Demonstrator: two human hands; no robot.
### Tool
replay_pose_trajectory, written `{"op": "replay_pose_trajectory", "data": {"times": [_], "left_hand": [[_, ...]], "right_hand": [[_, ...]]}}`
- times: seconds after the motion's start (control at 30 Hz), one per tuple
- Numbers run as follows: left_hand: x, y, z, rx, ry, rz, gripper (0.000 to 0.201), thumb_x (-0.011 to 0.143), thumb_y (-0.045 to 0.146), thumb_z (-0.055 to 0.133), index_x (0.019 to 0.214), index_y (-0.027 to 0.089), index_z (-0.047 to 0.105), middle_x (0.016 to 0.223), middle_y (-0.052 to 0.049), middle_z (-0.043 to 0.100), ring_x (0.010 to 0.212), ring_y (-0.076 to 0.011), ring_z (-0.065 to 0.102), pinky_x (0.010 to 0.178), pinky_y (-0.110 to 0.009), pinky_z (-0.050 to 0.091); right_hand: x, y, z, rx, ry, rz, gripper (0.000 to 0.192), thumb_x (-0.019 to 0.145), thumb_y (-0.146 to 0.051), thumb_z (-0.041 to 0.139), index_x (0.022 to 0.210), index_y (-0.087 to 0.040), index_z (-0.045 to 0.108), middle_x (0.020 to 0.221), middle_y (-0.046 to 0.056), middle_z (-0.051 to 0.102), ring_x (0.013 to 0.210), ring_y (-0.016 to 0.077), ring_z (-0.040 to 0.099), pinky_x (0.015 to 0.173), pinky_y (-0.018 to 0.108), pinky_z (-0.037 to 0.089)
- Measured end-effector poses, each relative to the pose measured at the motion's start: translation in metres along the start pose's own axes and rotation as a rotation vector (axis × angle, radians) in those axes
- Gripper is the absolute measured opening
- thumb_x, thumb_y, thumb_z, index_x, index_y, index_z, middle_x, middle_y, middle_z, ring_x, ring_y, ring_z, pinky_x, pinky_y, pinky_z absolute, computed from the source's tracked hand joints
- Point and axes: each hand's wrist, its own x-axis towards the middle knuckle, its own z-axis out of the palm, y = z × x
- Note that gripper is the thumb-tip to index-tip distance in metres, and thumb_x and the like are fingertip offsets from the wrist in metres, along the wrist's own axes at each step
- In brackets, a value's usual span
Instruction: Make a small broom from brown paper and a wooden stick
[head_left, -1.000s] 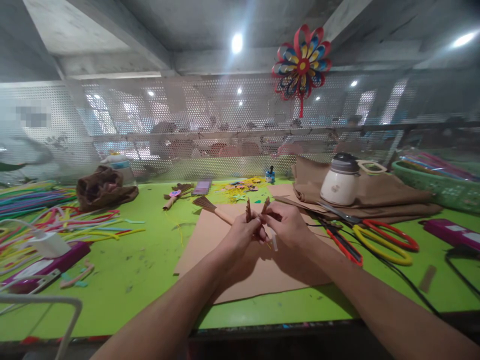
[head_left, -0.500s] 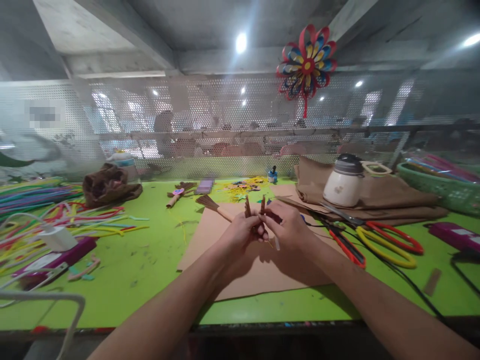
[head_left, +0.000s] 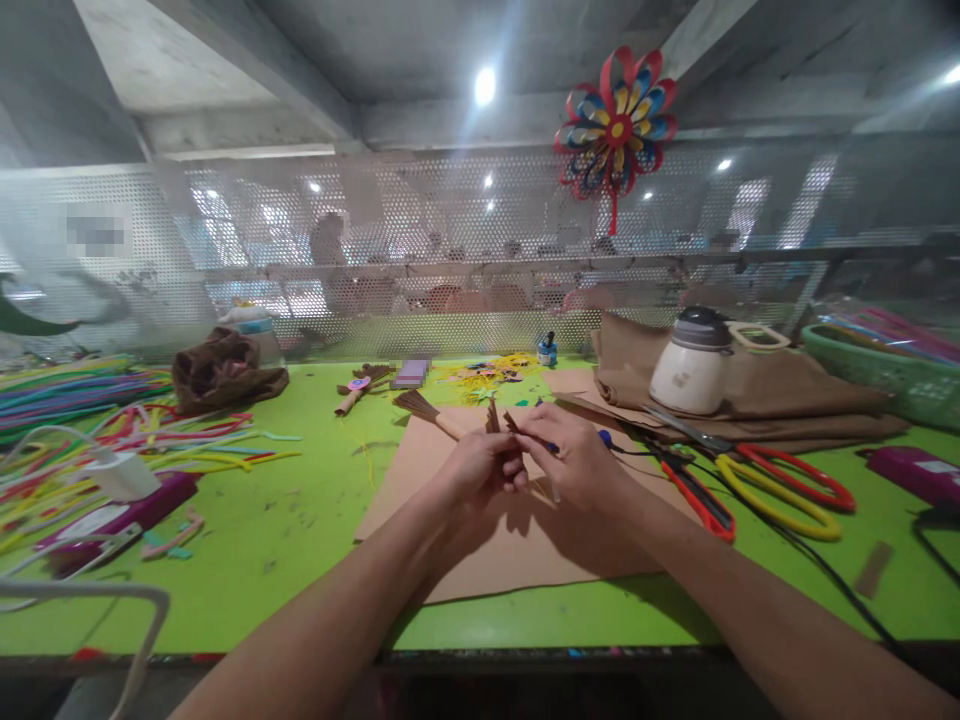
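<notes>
Over a sheet of brown kraft paper (head_left: pixel 465 565), my left hand (head_left: pixel 484 465) is closed around a fringed brown paper strip (head_left: pixel 492 416), whose cut ends stick up above the fingers. My right hand (head_left: pixel 570 452) meets it from the right, thumb and fingers pinching another brown end (head_left: pixel 511 423), which seems part of the same strip. A small pale piece hangs below the right fingers, too small to name. Behind the left hand lies a fringed paper bundle (head_left: pixel 424 408). Past the right hand shows a blue round thing (head_left: pixel 604 438).
Right: large scissors (head_left: pixel 780 505), a red-and-black handled tool (head_left: pixel 697 498), a black cord, a white jar (head_left: pixel 690 365) on folded brown paper and a green basket (head_left: pixel 862 370). Left: coloured pipe-cleaner-like strands (head_left: pixel 217 455) and a purple power strip (head_left: pixel 120 525). Behind: yellow scraps (head_left: pixel 484 375) and a small blue bottle (head_left: pixel 547 350).
My right fingers have moved slightly left and closer to the left hand. The right-hand brown end, upright before, now leans left and sits lower.
</notes>
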Motion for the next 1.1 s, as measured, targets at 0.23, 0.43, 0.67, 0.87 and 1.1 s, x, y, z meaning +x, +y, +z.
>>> {"op": "replay_pose_trajectory", "data": {"times": [0.23, 0.43, 0.67, 0.87, 1.1], "left_hand": [[0.004, 0.0, -0.008, -0.058, -0.028, -0.039, 0.018, 0.07, 0.011, 0.047, 0.054, 0.017, 0.041, 0.039, 0.007, 0.028, 0.034, -0.006, 0.034, 0.038, -0.019, 0.025], [-0.007, 0.01, 0.001, -0.046, -0.196, -0.036, 0.011, 0.075, 0.017, 0.054, 0.065, 0.014, 0.051, 0.042, 0.006, 0.034, 0.041, -0.0097, 0.043, 0.044, -0.022, 0.032], [-0.015, 0.016, 0.002, -0.031, -0.42, 0.031, 0.012, 0.076, 0.02, 0.054, 0.066, 0.014, 0.054, 0.041, 0.005, 0.03, 0.041, -0.0111, 0.044, 0.048, -0.024, 0.029], [-0.014, 0.013, 0.002, -0.043, -0.473, 0.007, 0.012, 0.077, 0.021, 0.05, 0.07, 0.013, 0.056, 0.042, 0.005, 0.028, 0.041, -0.0122, 0.044, 0.046, -0.025, 0.027], [-0.013, 0.01, 0.002, -0.058, -0.454, -0.024, 0.013, 0.077, 0.021, 0.05, 0.068, 0.013, 0.056, 0.042, 0.005, 0.029, 0.042, -0.0126, 0.045, 0.047, -0.024, 0.029]], "right_hand": [[-0.003, -0.006, 0.008, -0.048, -0.029, -0.023, 0.024, 0.087, -0.012, 0.042, 0.096, -0.019, 0.063, 0.092, 0.01, 0.059, 0.088, 0.0219, 0.051, 0.078, 0.037, 0.042], [0.004, 0.002, -0.003, 0.243, 0.076, 0.243, 0.017, 0.083, -0.026, 0.053, 0.091, -0.018, 0.065, 0.078, 0.005, 0.058, 0.073, 0.0181, 0.052, 0.068, 0.032, 0.042], [0.008, 0.0, -0.021, 0.969, 0.01, 0.428, 0.031, 0.083, -0.042, 0.052, 0.087, -0.014, 0.067, 0.079, 0.008, 0.061, 0.065, 0.0144, 0.051, 0.062, 0.03, 0.042], [0.008, -0.009, -0.025, 0.972, -0.034, 0.396, 0.024, 0.083, -0.036, 0.055, 0.073, -0.016, 0.063, 0.072, 0.004, 0.055, 0.063, 0.0127, 0.048, 0.057, 0.027, 0.038], [0.009, -0.008, -0.022, 0.983, -0.01, 0.393, 0.031, 0.087, -0.04, 0.049, 0.075, -0.016, 0.065, 0.07, 0.003, 0.054, 0.059, 0.0113, 0.046, 0.054, 0.026, 0.035]]}}
